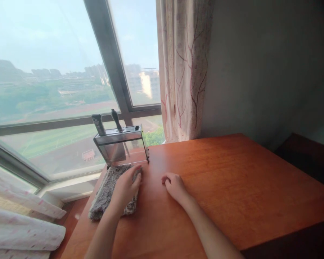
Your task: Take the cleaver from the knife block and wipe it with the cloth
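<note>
My left hand (126, 187) lies palm down on a grey fuzzy cloth (108, 190) at the left edge of the wooden table (232, 172), fingers together near the cloth's far right corner. My right hand (174, 185) rests on the bare wood just right of the cloth, fingers curled under, holding nothing. Right behind the cloth stands a clear knife block (122, 145) with two dark handles (106, 122) sticking up from its top.
A large window (56, 90) runs behind the table's left side. A patterned curtain (183, 68) hangs at the back. A grey wall is on the right, with a dark piece of furniture (307, 158) beside the table. White bedding (21, 223) lies at lower left.
</note>
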Available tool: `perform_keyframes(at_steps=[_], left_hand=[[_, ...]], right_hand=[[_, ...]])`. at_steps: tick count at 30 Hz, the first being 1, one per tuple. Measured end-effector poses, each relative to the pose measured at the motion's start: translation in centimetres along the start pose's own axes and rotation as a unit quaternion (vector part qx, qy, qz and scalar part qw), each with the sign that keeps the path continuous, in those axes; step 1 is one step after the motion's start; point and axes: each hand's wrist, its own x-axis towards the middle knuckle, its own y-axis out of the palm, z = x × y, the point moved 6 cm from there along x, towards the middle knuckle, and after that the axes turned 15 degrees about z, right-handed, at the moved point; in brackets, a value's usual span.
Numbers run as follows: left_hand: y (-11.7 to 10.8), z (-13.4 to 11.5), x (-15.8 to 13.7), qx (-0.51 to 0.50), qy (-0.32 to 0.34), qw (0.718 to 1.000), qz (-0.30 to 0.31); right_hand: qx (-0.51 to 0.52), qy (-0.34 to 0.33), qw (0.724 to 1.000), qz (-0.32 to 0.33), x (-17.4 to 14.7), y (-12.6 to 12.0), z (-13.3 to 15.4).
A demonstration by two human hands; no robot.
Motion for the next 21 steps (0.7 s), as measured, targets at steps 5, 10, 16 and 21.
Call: perform_keyframes(at_steps=[5, 10, 16, 21], left_hand=[[-2.8, 7.9, -2.1, 0.095, -0.053, 0.993, 0.038], [-1.2, 11.4, -3.7, 0.107, -0.046, 0.991, 0.071], [0.0, 8.6, -4.1, 0.141, -0.065, 0.985, 0.074], [2.3, 4.8, -3.7, 0.104, -0.038, 0.987, 0.112]], right_hand=[[0.005, 0.009, 1.000, -0.003, 0.1, 0.1, -0.3], [0.007, 0.006, 1.000, -0.005, 0.0, 0.0, -0.3], [0.007, -0.004, 1.000, -0.018, -0.1, 0.0, -0.3], [0.006, -0.014, 0.999, -0.040, 0.0, -0.5, -0.1]])
